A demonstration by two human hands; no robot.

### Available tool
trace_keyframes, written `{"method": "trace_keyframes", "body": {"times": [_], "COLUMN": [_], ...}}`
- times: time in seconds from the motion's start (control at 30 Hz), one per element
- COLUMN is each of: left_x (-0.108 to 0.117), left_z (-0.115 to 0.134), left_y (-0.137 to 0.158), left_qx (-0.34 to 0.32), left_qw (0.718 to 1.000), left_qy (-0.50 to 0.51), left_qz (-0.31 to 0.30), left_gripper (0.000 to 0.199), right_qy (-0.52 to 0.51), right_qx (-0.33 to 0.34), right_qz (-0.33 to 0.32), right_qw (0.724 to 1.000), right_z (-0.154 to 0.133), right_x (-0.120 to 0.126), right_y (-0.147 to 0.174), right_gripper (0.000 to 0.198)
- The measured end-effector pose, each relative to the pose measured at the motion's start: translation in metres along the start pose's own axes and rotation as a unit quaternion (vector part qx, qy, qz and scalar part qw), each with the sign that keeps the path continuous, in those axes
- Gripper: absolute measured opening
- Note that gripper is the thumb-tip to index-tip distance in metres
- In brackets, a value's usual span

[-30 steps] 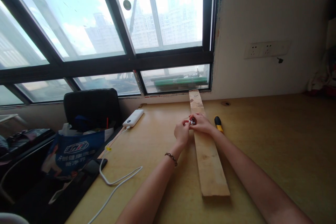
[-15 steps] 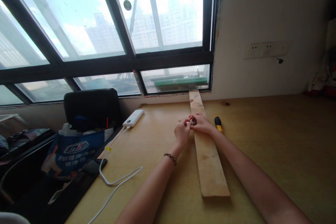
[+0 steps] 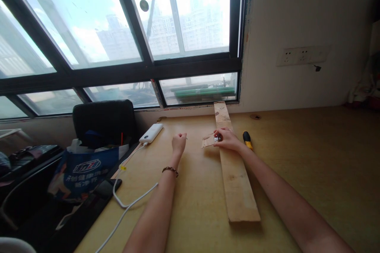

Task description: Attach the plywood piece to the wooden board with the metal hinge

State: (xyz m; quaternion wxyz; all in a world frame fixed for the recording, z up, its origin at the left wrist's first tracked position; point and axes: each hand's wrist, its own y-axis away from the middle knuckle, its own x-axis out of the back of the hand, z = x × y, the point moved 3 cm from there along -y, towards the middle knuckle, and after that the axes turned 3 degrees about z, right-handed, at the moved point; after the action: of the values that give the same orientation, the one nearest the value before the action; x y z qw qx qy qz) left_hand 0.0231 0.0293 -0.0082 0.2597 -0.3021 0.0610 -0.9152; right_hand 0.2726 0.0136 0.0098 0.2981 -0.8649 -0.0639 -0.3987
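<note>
I now have my left hand [image 3: 178, 144] away, curled, contents unclear, so only my right hand [image 3: 228, 139] pinches the small shiny metal piece [image 3: 218, 138] at the pale wooden plank [image 3: 239, 185].

Wood-grain table [image 3: 311, 174], one long wooden plank [image 3: 239, 185] is lying lengthwise on it, one yellow-and-black handle [image 3: 247, 140] is resting just right of the plank, one white power bank [image 3: 151, 133] is sitting near the left edge, one white cable [image 3: 128, 207] is trailing from it.
</note>
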Motion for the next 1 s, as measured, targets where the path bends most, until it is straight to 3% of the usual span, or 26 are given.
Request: {"method": "trace_keyframes", "body": {"times": [0.1,0.2,0.37,0.57,1.0], "left_x": [0.008,0.007,0.008,0.01,0.01], "left_z": [-0.02,-0.028,-0.026,-0.03,-0.034], "left_y": [-0.006,-0.002,0.005,0.004,0.002], "left_qx": [-0.055,-0.094,-0.126,-0.098,-0.105], "left_qw": [0.973,0.942,0.945,0.956,0.942], "left_qy": [-0.209,-0.298,-0.285,-0.269,-0.315], "left_qz": [-0.076,-0.12,-0.096,-0.061,-0.04], "left_gripper": [0.027,0.021,0.018,0.026,0.029], "right_qy": [0.001,-0.002,-0.006,-0.004,-0.005], "right_qx": [0.003,0.004,0.002,0.006,0.011], "right_qz": [-0.002,-0.005,-0.004,-0.002,-0.002], "right_qw": [1.0,1.0,1.0,1.0,1.0], "right_z": [0.0,-0.001,-0.002,-0.002,-0.001], "right_x": [0.0,-0.001,0.0,0.0,-0.001], "right_y": [0.0,0.0,0.0,0.001,0.001], "right_gripper": [0.039,0.037,0.038,0.038,0.039]}}
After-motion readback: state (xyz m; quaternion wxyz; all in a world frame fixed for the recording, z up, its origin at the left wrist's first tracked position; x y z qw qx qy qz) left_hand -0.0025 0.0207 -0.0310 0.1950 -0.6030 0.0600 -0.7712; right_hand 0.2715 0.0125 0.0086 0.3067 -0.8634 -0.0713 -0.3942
